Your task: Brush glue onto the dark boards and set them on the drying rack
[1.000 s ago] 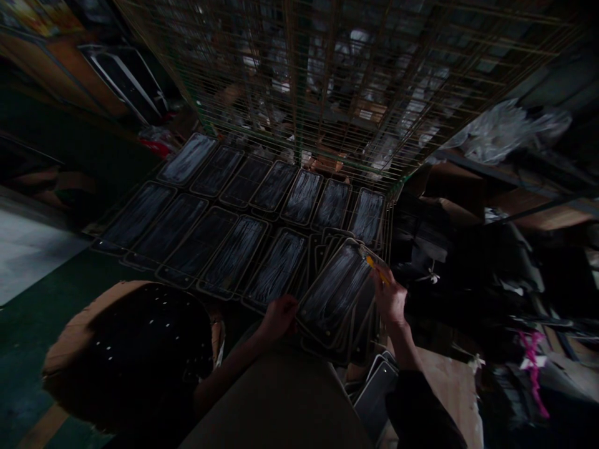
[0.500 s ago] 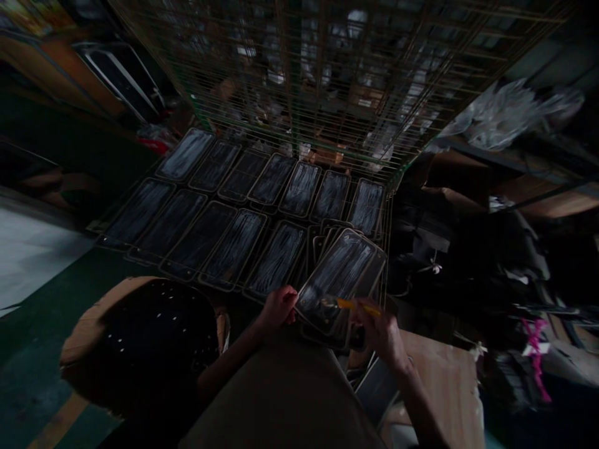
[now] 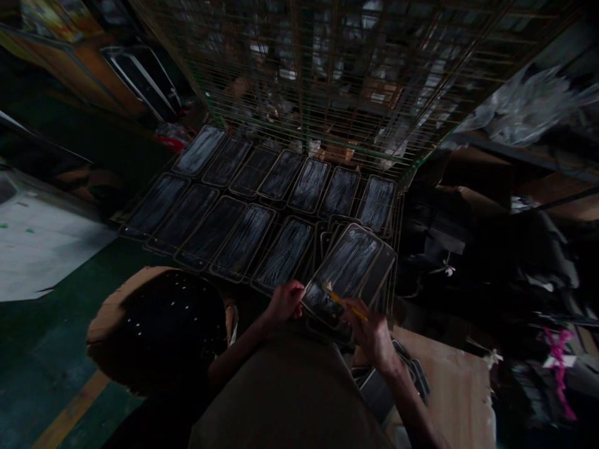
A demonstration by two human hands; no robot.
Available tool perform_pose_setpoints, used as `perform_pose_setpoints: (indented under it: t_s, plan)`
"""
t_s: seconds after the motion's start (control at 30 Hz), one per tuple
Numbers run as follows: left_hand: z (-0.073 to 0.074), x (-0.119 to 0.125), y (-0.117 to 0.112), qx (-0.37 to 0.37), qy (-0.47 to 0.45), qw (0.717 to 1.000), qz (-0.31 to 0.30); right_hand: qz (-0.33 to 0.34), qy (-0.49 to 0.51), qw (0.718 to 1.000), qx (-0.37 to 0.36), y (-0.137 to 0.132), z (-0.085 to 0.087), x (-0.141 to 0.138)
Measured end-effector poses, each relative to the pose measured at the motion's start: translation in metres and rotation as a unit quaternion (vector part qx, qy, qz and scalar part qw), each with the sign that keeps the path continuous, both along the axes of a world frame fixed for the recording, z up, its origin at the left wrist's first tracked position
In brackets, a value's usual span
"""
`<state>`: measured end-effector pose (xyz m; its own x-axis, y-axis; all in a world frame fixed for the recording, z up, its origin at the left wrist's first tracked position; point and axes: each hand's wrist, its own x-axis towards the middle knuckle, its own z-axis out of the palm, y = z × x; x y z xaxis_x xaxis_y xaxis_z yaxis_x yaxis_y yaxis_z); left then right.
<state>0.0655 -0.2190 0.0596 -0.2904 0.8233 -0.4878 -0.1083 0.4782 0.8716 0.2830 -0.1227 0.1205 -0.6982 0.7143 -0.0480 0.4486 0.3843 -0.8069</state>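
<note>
In my right hand (image 3: pixel 372 337) is a small brush (image 3: pixel 346 302) with a yellow handle, its bristles on the lower part of a dark rectangular panel (image 3: pixel 350 259). The panel has rounded corners, a pale rim and whitish streaks over its face. It lies tilted on top of a stack of similar panels. My left hand (image 3: pixel 286 300) is closed at the panel's lower left edge, fingertips curled in and partly hidden. Two rows of streaked panels, one of them a near panel (image 3: pixel 283 252), are laid out to the left and behind.
A wire cage (image 3: pixel 299 75) rises behind the rows. At the lower left stands a round black seat (image 3: pixel 173 330) with cardboard around it. A wooden board (image 3: pixel 452 380) with loose panels (image 3: pixel 379 393) beside it is at the lower right. Dark bags (image 3: pixel 430 237) crowd the right side.
The brush has shifted slightly up and left across the panel, its handle now slanting more. My left hand stays at the panel's edge. The whole view has swung a little to the left.
</note>
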Motion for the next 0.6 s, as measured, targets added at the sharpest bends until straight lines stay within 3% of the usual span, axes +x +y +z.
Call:
perform_pose_setpoints:
  t_s: [0.13, 0.23, 0.37, 0.5, 0.6]
  plan:
    - [-0.002, 0.000, 0.000, -0.003, 0.002, 1.000, 0.008, -0.153, 0.063, 0.986, 0.028, 0.037, -0.003, -0.013]
    - [-0.005, 0.001, -0.001, 0.002, 0.009, 1.000, 0.022, -0.192, 0.084, 0.977, 0.044, 0.053, -0.021, -0.024]
    - [-0.004, 0.002, 0.000, 0.013, -0.011, 1.000, 0.025, -0.164, 0.097, 0.980, -0.051, 0.015, -0.028, -0.028]
    - [-0.002, 0.003, 0.001, 0.008, -0.038, 0.999, 0.028, -0.172, 0.104, 0.967, -0.159, -0.035, -0.015, -0.014]
    - [-0.001, 0.004, 0.001, 0.000, -0.032, 0.999, 0.024, -0.188, 0.092, 0.959, -0.192, -0.049, -0.008, 0.003]
